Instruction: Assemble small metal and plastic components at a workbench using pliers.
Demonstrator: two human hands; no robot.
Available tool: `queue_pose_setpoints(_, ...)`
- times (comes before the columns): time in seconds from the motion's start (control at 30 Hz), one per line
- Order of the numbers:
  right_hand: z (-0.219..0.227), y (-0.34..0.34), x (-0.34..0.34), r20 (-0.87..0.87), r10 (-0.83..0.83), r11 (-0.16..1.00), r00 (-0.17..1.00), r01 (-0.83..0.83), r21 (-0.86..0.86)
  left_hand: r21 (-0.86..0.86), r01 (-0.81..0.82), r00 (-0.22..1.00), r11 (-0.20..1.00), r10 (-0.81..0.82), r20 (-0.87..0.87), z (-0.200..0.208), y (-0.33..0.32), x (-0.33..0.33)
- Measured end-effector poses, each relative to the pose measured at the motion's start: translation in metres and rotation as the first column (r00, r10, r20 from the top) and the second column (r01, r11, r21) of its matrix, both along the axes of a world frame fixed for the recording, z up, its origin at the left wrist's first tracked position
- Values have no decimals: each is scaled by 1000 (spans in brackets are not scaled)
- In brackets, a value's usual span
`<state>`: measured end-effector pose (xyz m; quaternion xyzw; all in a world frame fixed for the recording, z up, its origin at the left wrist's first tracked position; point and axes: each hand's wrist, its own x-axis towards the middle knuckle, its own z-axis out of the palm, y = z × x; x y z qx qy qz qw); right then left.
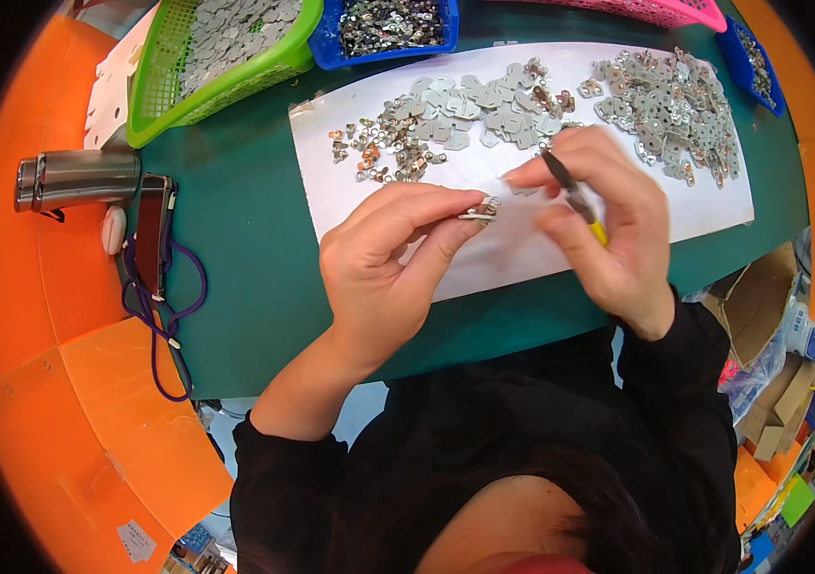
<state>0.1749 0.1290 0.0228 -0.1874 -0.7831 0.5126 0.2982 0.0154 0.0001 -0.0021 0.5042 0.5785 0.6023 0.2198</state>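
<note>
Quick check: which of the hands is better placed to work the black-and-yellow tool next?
Probably the right. The right hand holds the black-and-yellow tool, while the left hand is occupied, pinching a small metal part between thumb and forefinger above the white sheet.

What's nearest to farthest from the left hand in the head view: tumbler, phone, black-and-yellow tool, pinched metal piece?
1. Metal piece, pinched in the left hand.
2. Black-and-yellow tool, in the right hand.
3. Phone, to the left.
4. Tumbler, farthest left.
</note>
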Motion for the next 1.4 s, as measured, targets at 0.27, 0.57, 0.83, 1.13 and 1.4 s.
queue_pose_setpoints(0.27, 2, 0, 7, 108, -149, 770, 983, 47, 636, 95, -63, 998, 994, 65, -19, 0, -4, 4)
queue_pose_setpoints(0.57, 0, -4, 4, 71, -184, 711, 980, 83, 698, 112, -88, 996, 990, 87, 16, -4, -7, 8)
queue_pose_setpoints(0.83, -2, -3, 4, 80, -197, 682, 977, 78, 727, 112, -87, 995, 990, 93, -48, -4, -5, 5)
queue_pose_setpoints(1.13, -4, -1, 9, 154, -132, 746, 979, -4, 666, 84, -13, 950, 996, 39, -311, -3, -4, -2)
queue_pose_setpoints(1.4, -6, -4, 5, 106, -127, 778, 986, 33, 628, 213, -39, 925, 976, 116, -362, -7, -1, -2)
